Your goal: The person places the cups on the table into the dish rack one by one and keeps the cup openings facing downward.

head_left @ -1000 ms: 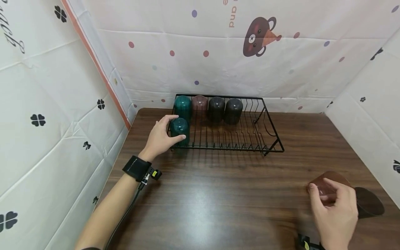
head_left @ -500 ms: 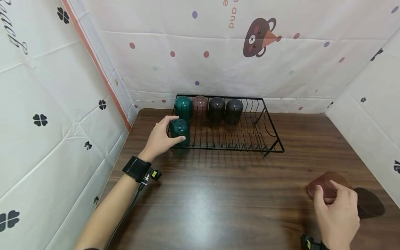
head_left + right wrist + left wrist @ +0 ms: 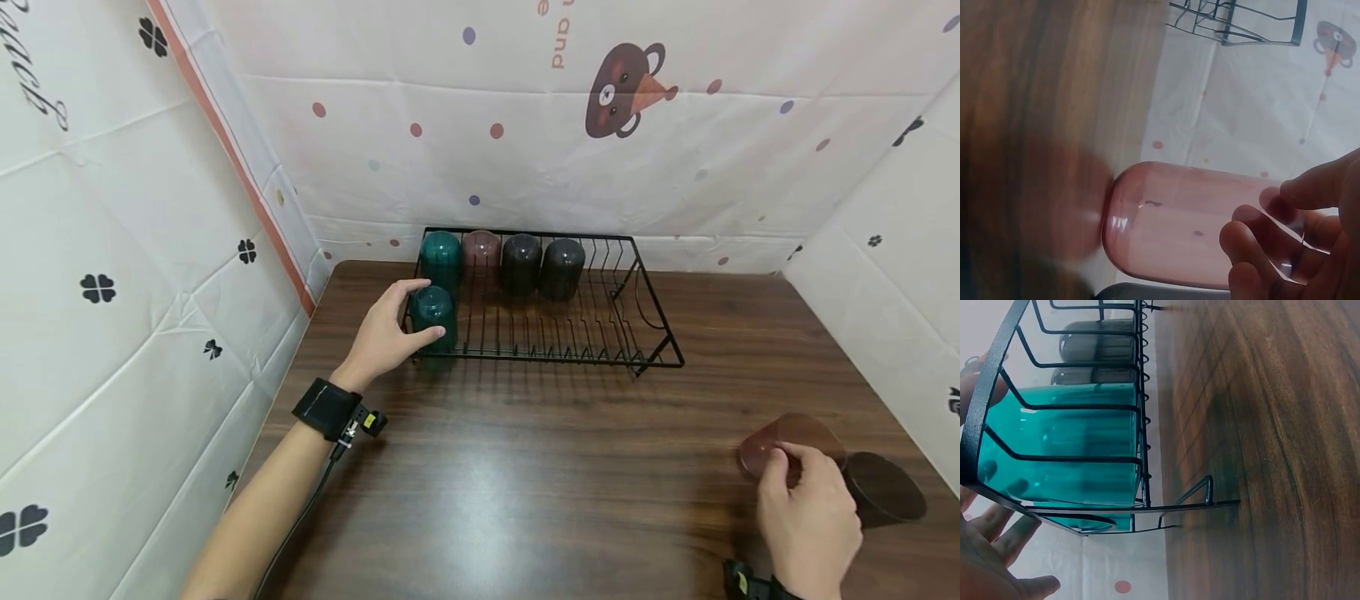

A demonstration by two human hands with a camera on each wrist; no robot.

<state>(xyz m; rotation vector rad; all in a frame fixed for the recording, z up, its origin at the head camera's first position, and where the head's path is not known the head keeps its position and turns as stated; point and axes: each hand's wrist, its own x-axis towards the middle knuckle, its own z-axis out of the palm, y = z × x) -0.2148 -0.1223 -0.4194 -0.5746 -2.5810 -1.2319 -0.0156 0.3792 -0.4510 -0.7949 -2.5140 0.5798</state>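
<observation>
Since 1.0 s ago: right hand (image 3: 808, 510) settled lower on pink tumbler (image 3: 780, 446) | fingers curled round it, tumbler upright just ahead of fingertips | left hand (image 3: 384, 333) grips teal tumbler (image 3: 433, 314) in dish rack (image 3: 645, 310)

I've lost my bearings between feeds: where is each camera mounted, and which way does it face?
Head: worn on the head, facing forward and down at the table and wire rack; both forearms, left hand and right hand show.
Left wrist: at the left hand, facing the green cup in the rack's corner; fingers show.
Right wrist: at the right hand, facing the pink cup against the table; fingertips show.
Shared: head and left wrist both show the green cup; head and right wrist, the pink cup.
</observation>
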